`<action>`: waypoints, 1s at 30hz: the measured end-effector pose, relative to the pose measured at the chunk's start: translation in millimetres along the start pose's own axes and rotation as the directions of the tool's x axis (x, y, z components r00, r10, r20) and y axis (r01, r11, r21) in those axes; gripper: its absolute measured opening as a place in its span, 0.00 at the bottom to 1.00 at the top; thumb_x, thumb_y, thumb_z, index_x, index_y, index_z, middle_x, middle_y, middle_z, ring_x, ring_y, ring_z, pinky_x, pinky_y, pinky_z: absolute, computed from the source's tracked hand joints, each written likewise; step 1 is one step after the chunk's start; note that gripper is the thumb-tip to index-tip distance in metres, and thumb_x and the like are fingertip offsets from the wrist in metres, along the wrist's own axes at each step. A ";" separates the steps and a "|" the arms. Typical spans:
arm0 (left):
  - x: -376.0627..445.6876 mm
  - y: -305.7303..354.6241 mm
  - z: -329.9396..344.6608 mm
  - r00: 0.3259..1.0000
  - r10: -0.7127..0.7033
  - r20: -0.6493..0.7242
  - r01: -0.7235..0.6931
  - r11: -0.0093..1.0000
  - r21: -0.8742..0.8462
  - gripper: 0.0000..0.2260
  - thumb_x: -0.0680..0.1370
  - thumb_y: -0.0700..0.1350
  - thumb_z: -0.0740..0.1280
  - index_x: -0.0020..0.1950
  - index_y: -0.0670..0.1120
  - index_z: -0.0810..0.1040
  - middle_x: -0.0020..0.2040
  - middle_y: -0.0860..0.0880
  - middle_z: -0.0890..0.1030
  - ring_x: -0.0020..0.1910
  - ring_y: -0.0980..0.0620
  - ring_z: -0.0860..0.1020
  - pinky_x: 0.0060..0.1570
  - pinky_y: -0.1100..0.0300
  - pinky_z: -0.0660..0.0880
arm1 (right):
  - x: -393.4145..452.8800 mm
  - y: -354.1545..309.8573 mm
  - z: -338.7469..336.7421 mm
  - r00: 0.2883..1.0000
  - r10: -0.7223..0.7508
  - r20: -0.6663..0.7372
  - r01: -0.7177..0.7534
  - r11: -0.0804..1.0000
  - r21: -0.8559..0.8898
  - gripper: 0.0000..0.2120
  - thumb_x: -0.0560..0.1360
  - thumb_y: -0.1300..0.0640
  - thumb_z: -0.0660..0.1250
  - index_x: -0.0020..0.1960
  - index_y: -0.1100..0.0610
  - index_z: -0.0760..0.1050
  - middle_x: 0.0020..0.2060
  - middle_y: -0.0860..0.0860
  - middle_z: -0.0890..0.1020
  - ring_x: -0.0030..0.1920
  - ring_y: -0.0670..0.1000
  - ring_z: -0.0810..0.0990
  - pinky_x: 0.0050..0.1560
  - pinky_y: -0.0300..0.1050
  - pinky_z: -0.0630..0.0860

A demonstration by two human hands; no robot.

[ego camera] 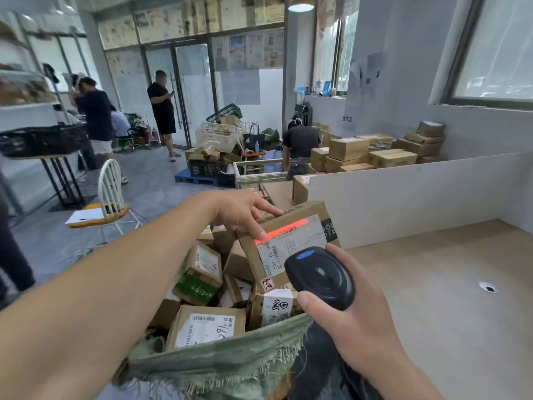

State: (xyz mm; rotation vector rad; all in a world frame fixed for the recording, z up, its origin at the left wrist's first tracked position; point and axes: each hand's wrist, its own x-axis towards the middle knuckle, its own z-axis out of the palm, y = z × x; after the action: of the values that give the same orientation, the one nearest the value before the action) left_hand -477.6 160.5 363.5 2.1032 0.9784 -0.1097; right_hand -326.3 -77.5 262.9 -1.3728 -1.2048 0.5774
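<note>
My left hand point(240, 210) grips the top left corner of a brown cardboard parcel point(300, 215) and holds it tilted above a sack of parcels. A white shipping label point(291, 243) faces me, and a red scan line glows across its barcode. My right hand point(343, 319) holds a black handheld barcode scanner point(321, 277) with a blue button, pointed at the label from just below it. The scanner hides the parcel's lower right part.
A frayed green woven sack point(219, 362) below holds several cardboard parcels point(202, 327). A wooden table point(450, 284) with a white partition point(403, 197) lies to the right. Stacked boxes point(360, 154), crates, a white chair point(111, 194) and several people stand beyond.
</note>
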 end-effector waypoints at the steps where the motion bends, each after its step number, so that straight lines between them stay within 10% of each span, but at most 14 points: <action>1: -3.9 -2.1 -0.4 1.000 -0.012 -0.018 0.012 1.000 -0.007 0.32 0.74 0.40 0.77 0.74 0.61 0.72 0.58 0.47 0.82 0.57 0.46 0.82 0.51 0.45 0.82 | 2.6 -0.4 2.8 1.000 -0.001 0.011 0.001 1.000 0.005 0.39 0.59 0.46 0.81 0.68 0.37 0.71 0.55 0.28 0.81 0.56 0.35 0.81 0.56 0.33 0.77; 15: -30.0 -17.3 9.8 0.990 -0.120 -0.077 0.112 0.989 -0.096 0.28 0.74 0.37 0.76 0.61 0.67 0.75 0.62 0.49 0.75 0.58 0.45 0.80 0.42 0.54 0.81 | 9.7 7.0 7.3 0.992 -0.009 0.129 -0.003 0.995 0.098 0.35 0.57 0.45 0.80 0.62 0.34 0.72 0.55 0.30 0.82 0.56 0.36 0.83 0.53 0.31 0.78; 22: -43.1 -19.3 19.5 0.975 -0.147 -0.168 0.125 0.983 -0.132 0.32 0.75 0.37 0.75 0.74 0.59 0.72 0.58 0.48 0.80 0.55 0.45 0.82 0.50 0.47 0.83 | 2.6 11.9 -5.5 0.987 -0.021 0.161 0.008 0.997 0.081 0.38 0.60 0.47 0.84 0.65 0.34 0.72 0.55 0.31 0.82 0.57 0.36 0.82 0.57 0.35 0.77; 26: -59.1 -40.7 23.4 0.926 -0.218 -0.308 0.112 0.938 -0.329 0.30 0.76 0.36 0.73 0.75 0.55 0.70 0.54 0.45 0.83 0.44 0.49 0.86 0.37 0.57 0.81 | -0.4 21.3 -15.0 0.987 0.011 0.163 -0.023 0.997 0.074 0.34 0.65 0.58 0.84 0.60 0.32 0.72 0.54 0.31 0.82 0.55 0.37 0.82 0.52 0.33 0.77; 30: -71.2 -78.3 32.7 0.818 -0.348 -0.457 0.069 0.850 -0.522 0.29 0.76 0.38 0.74 0.74 0.55 0.71 0.56 0.47 0.81 0.49 0.45 0.84 0.43 0.50 0.82 | -2.7 32.9 -10.7 0.983 0.027 0.182 -0.048 0.993 0.110 0.36 0.64 0.56 0.85 0.63 0.35 0.73 0.55 0.33 0.82 0.55 0.37 0.82 0.54 0.34 0.77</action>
State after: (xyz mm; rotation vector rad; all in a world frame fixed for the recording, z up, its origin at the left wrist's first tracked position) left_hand -572.6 124.6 319.2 1.5586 1.4068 0.5988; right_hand -307.3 -78.1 233.9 -1.2698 -1.2721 0.7990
